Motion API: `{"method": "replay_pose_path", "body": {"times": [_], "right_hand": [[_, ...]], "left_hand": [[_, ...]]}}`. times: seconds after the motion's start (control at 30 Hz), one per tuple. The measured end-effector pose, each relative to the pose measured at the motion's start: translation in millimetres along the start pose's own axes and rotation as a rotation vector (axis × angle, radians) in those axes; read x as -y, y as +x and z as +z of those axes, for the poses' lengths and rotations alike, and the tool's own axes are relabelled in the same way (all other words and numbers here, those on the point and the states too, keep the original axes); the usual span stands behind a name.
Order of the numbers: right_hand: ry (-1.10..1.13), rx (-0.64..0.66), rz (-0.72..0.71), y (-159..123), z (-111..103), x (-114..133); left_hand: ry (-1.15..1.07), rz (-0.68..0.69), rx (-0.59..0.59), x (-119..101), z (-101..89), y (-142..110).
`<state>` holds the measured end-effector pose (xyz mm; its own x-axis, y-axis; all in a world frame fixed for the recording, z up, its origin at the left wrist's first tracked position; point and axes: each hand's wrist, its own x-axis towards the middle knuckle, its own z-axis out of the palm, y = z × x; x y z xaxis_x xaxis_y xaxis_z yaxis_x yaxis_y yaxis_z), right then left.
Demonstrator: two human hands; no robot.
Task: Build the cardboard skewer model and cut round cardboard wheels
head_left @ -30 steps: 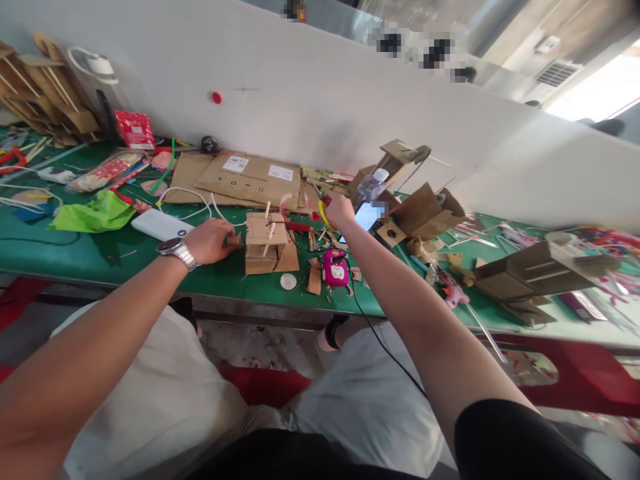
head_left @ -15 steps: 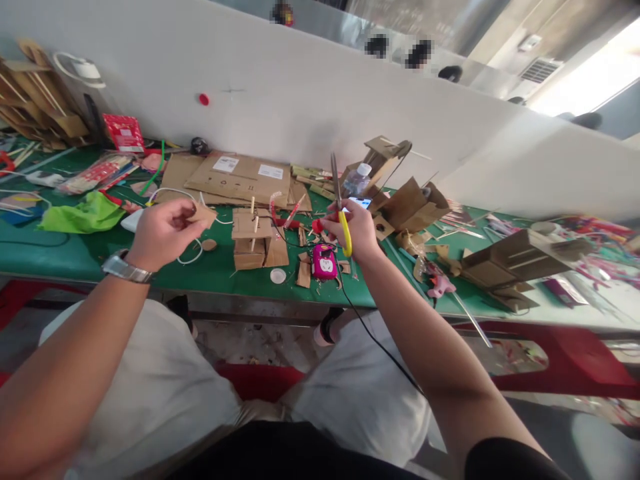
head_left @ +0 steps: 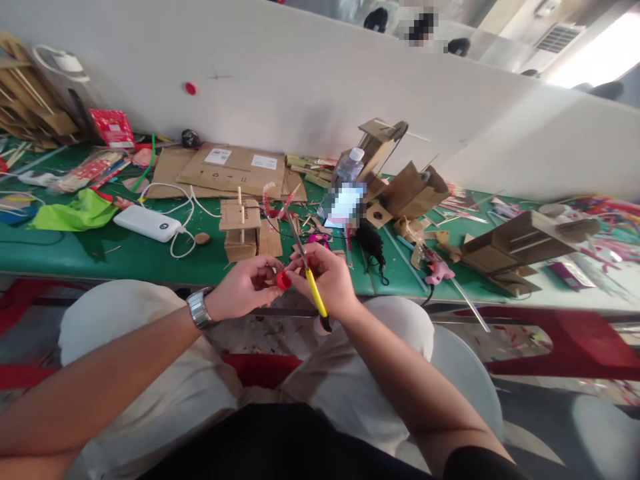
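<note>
In front of my lap, just off the table's near edge, my two hands meet. My right hand (head_left: 331, 280) holds scissors (head_left: 315, 292) with yellow handles, blades pointing up and away. The same hand pinches a red bottle cap (head_left: 283, 280) between its fingertips. My left hand (head_left: 244, 288), with a metal watch on the wrist, is closed at the cap's left side; the cardboard piece seen in it earlier is now mostly hidden by the fingers. Beyond the hands stands a small cardboard structure (head_left: 241, 229) with wooden sticks through it.
A white power bank (head_left: 149, 223) with a cable and a green cloth (head_left: 75, 212) lie left on the green table (head_left: 200, 267). Flat cardboard (head_left: 227, 170) is behind. A lit phone (head_left: 345, 203), a bottle (head_left: 351, 163), a pink glue gun (head_left: 439, 272) and cardboard models (head_left: 520, 247) are right.
My left hand has come right and down, my right hand left and down, so they now meet at the red cap. The scissors moved along. The view shifted slightly.
</note>
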<state>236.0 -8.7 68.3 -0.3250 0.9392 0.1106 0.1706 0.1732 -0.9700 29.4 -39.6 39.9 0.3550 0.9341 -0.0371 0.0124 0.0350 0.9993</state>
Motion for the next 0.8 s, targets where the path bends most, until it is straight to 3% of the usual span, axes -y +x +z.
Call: {"method": "replay_pose_path", "body": {"times": [0.17, 0.3, 0.47, 0.67, 0.8], "right_hand": [[-0.289, -0.052, -0.074, -2.4, -7.9, -2.7], [-0.47, -0.095, -0.295, -4.7, -10.3, -8.6], [-0.519, -0.127, -0.549, -6.9, -7.3, -17.9], [-0.512, -0.142, -0.556, -9.0, -1.9, -19.2], [-0.367, -0.138, -0.439, -6.1, 4.0, -20.5]], "left_hand": [[-0.123, -0.037, 0.013, 1.7, -0.7, 2.2], [-0.191, -0.043, 0.008, 1.0, 1.9, 2.3], [-0.249, -0.012, -0.012, 7.5, 7.2, 4.4], [-0.261, -0.002, -0.117, 9.5, 10.1, 6.3], [-0.34, -0.014, -0.192, 8.4, 10.0, 7.4]]}}
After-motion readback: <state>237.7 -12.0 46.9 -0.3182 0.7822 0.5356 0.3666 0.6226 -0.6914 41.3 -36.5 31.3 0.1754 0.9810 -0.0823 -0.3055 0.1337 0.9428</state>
